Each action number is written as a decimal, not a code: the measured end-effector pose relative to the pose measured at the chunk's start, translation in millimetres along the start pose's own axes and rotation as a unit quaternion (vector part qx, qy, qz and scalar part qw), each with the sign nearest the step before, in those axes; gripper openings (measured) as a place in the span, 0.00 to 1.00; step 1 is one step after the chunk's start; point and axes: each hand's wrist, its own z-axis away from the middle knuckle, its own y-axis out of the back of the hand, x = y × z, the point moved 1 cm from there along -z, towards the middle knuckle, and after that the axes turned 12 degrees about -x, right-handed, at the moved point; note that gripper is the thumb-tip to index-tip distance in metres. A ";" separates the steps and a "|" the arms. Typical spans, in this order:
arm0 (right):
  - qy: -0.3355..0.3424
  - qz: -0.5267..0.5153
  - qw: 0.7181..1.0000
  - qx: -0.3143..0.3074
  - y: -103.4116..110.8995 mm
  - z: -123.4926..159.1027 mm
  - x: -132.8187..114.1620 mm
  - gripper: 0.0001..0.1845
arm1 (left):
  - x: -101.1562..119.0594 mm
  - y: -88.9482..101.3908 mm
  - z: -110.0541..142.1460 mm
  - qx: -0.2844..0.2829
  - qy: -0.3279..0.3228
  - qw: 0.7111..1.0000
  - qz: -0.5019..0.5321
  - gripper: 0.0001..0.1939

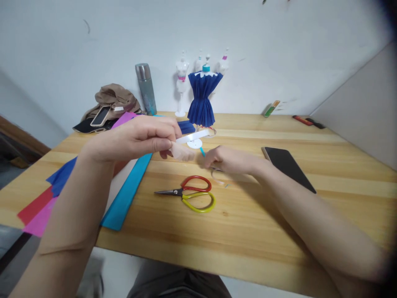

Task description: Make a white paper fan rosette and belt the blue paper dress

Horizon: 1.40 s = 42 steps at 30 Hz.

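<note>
My left hand [139, 138] is raised above the wooden table [248, 223] and pinches a small white mannequin figure [190, 140] that lies on its side, its round base facing right. My right hand [228, 160] rests on the table just right of it, fingers closed around a thin turquoise strip [202, 152]; a clear curl of tape [217, 178] lies under the wrist. Red-and-yellow scissors [192, 194], closed, lie in front of both hands.
Coloured paper sheets [124, 198] in blue, turquoise, pink and red spread at the left. A dark phone [288, 167] lies at the right. At the back stand white mannequins, one in a blue pleated dress [202, 99], a steel flask [146, 89] and a beige cloth [114, 99].
</note>
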 end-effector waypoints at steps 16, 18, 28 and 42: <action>0.059 -0.073 0.986 0.137 23.7 12.8 -20.2 0.19 | -37.1 -30.3 -32.3 -0.056 -0.034 0.966 0.251 0.23; 0.049 -0.058 0.986 0.147 21.4 9.7 -22.4 0.15 | -42.3 -34.6 -35.3 -0.057 -0.029 0.950 0.306 0.23; 0.041 -0.167 0.973 0.154 17.6 4.8 -19.8 0.11 | -57.0 -43.9 -37.0 0.036 -0.041 0.871 0.489 0.20; -0.010 -0.353 0.927 0.124 5.0 -4.9 -9.2 0.12 | -53.1 -44.6 -44.5 0.153 -0.070 0.833 0.527 0.17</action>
